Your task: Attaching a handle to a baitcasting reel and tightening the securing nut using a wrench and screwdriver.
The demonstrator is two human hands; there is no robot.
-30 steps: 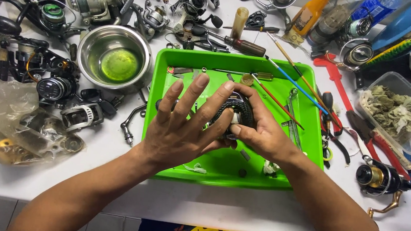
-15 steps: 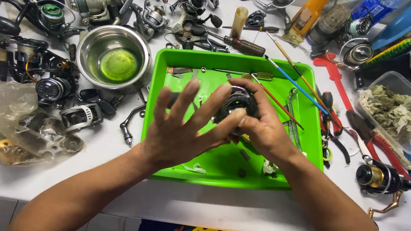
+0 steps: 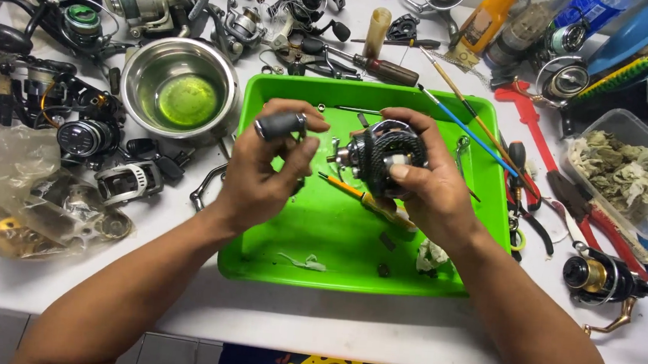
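Note:
Over a bright green tray point(image 3: 334, 252), my right hand point(image 3: 423, 190) grips a black fishing reel body point(image 3: 384, 156), its metal shaft pointing left. My left hand point(image 3: 263, 169) is closed around the reel's handle, with a dark cylindrical knob point(image 3: 281, 125) sticking out above my fingers. The two hands are close together above the tray's middle. An orange-handled tool point(image 3: 354, 192) lies in the tray under them, partly hidden by my right hand.
A steel bowl point(image 3: 151, 72) with green liquid stands left of the tray. Several reels and parts point(image 3: 89, 136) crowd the left and back. Red pliers point(image 3: 606, 223), thin brushes point(image 3: 467, 128), a clear tub of rags point(image 3: 618, 163) and a gold-handled reel point(image 3: 601, 277) lie right.
My left hand, spread open over the reel before, has closed on the handle and pulled left. The right hand has turned the reel body so its shaft faces left.

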